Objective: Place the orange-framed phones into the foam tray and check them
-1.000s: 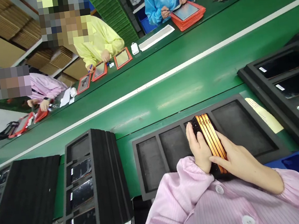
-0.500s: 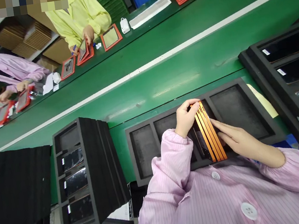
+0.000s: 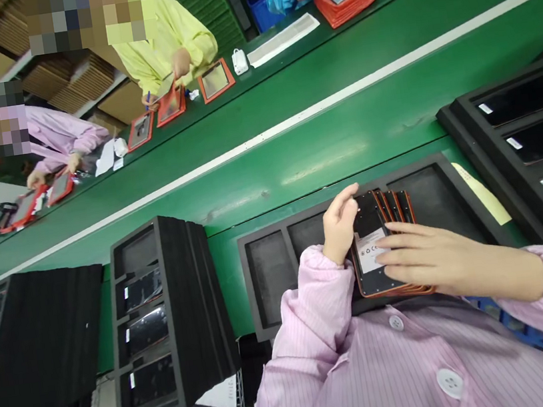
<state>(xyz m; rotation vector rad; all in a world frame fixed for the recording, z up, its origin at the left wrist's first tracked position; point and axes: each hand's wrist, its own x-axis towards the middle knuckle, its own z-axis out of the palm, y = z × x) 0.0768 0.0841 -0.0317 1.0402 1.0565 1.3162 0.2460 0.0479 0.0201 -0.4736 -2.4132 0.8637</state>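
Several flat black devices with orange edges (image 3: 369, 211) lie fanned in an overlapping row on the black foam tray (image 3: 272, 277) in front of me. The leftmost one shows its back, with a white printed label (image 3: 367, 259). My right hand (image 3: 431, 258) lies across the devices, fingers stretched and spread, their tips over the label. At the upper left edge of the row is my left hand (image 3: 339, 226), thumb and fingers loosely apart; whether it touches the front device I cannot tell.
Stacked black foam trays with dark-screened devices stand at left (image 3: 143, 336), far left (image 3: 53, 342) and right (image 3: 517, 122). Yellow paper (image 3: 482, 194) lies beside my tray. Across the green table (image 3: 269, 183), co-workers handle panels in red frames (image 3: 216, 80).
The devices, upright and pressed together with orange edges up, now lean over in a fan, showing a labelled back. My right hand moved from their side onto them; my left hand loosened its hold.
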